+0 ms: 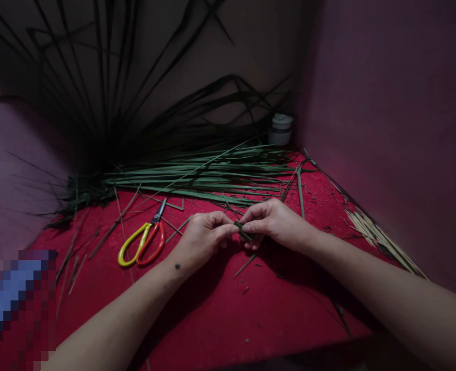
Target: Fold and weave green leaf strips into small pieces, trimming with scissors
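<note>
Both my hands meet over the middle of a red cloth [220, 314]. My left hand [202, 238] and my right hand [272, 222] pinch the same narrow green leaf strip [242, 232] between thumbs and fingertips, just above the cloth. The strip's lower end slants down toward the cloth under my right hand. To the left of my left hand lie scissors [145, 242] with one yellow and one orange handle, blades pointing away from me.
A bundle of long green leaves [205, 175] lies across the far side of the cloth, with dark fronds fanning up behind. A small white jar [280, 129] stands in the far corner. Pale thin sticks [378, 239] lie along the right wall. Leaf scraps litter the cloth.
</note>
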### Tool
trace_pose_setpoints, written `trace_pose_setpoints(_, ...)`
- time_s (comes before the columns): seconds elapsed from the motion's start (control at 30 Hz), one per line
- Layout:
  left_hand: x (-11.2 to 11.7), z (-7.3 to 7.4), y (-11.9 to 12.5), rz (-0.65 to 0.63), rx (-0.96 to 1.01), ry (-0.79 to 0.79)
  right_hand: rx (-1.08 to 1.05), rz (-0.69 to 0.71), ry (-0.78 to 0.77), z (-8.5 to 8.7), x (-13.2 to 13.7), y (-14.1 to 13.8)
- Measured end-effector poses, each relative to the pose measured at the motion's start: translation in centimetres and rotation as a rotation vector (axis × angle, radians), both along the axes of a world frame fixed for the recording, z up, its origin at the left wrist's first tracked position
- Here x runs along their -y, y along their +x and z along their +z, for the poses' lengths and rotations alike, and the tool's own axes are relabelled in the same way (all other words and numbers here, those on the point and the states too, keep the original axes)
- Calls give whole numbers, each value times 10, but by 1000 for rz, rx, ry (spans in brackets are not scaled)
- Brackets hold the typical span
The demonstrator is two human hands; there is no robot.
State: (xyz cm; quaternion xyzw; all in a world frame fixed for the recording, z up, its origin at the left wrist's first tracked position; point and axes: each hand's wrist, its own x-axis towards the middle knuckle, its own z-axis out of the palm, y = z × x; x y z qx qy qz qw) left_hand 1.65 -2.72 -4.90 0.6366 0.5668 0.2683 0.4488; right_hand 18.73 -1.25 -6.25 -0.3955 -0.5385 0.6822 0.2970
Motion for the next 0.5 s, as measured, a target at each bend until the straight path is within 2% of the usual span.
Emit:
trace_pose_setpoints(0.3, 0, -3, -1, -7, -4, -27, 96, 20, 17, 5, 2, -2)
trace_pose_setpoints(0.5, -1, -3, 0, -38, -9, -32, 118, 55, -46, 6, 2, 0)
